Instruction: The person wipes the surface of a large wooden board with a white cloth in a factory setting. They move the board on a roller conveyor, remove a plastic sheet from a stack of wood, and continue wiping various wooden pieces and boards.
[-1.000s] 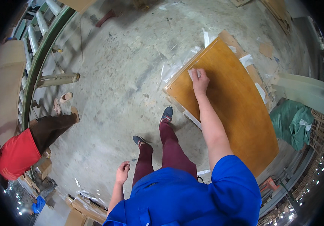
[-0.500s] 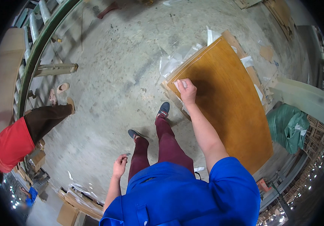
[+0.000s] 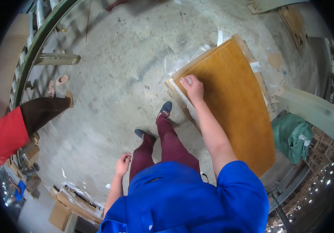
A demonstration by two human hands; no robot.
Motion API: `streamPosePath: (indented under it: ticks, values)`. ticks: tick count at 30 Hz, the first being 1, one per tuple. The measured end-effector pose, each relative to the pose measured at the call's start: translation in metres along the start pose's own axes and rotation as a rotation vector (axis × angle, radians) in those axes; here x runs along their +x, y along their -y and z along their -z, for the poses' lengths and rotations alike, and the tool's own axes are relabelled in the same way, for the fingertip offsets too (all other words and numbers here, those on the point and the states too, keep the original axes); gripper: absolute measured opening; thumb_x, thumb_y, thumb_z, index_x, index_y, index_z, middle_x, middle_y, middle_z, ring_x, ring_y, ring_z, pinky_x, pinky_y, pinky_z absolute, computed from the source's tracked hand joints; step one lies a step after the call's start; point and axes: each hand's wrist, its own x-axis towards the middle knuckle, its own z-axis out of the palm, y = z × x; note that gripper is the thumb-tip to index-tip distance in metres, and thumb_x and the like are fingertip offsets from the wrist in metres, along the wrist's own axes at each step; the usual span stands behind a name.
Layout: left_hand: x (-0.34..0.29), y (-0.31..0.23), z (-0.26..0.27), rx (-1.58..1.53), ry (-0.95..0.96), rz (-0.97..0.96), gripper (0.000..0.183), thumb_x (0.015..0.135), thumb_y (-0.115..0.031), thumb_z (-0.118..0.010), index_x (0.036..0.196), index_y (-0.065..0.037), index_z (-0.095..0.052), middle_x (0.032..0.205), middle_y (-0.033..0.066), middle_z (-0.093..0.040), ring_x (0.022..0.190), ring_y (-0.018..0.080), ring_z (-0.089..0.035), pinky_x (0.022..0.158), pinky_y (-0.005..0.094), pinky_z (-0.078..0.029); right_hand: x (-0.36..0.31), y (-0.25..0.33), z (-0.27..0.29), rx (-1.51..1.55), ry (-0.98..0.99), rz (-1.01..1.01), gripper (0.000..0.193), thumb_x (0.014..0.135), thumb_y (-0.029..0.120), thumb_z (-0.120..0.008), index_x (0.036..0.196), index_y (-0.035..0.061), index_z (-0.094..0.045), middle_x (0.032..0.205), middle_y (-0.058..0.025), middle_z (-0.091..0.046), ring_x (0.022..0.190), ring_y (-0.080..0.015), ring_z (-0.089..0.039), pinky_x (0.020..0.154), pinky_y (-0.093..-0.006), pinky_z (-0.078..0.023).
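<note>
Red-shirted co-worker [image 3: 8, 135]: well to the left of the left hand.
Left hand [image 3: 123, 164]: beside the person's leg [image 3: 142, 157], away from the panel; fingers curled in, whether around anything I cannot tell.
White sheeting [image 3: 177, 65]: just beyond the right hand, leftward.
White wad [image 3: 188, 80]: in the right hand's fingertips, at the panel's near-left corner.
Right hand [image 3: 195, 91]: clamped on the wad; work there looks under way.
Brown panel [image 3: 238, 101]: under the right hand and spreading rightward; its face looks evenly brown, with no visible line between done and left, so the remaining share cannot be told.
Green sack [image 3: 291, 136]: well right of the right hand, past the panel.
</note>
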Motion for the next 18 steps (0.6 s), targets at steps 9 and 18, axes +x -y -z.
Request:
streamPosePath:
  ticks: [9, 18]
  values:
    - [0.01, 0.019, -0.003, -0.007, -0.001, -0.014, 0.026, 0.088, -0.016, -0.054, 0.11, -0.004, -0.059, 0.087, 0.0082, -0.065, 0.073, 0.0143, -0.061, 0.069, 0.0275, -0.048, 0.0, -0.006, -0.002, 0.264, 0.028, -0.012, 0.023, 0.08, 0.023, -0.066, 0.089, 0.0015, -0.063, 0.079, -0.0106, -0.066, 0.074, -0.0174, -0.062, 0.069, -0.0303, -0.048]
    - [-0.023, 0.049, -0.003, 0.001, -0.023, 0.037, 0.027, 0.088, -0.018, -0.053, 0.11, -0.004, -0.059, 0.089, 0.008, -0.066, 0.076, 0.0161, -0.063, 0.071, 0.0301, -0.049, -0.013, -0.012, -0.002, 0.11, -0.021, 0.059, 0.026, 0.082, 0.029, -0.064, 0.084, 0.0036, -0.062, 0.076, -0.0164, -0.064, 0.071, -0.0291, -0.064, 0.063, -0.0364, -0.048]
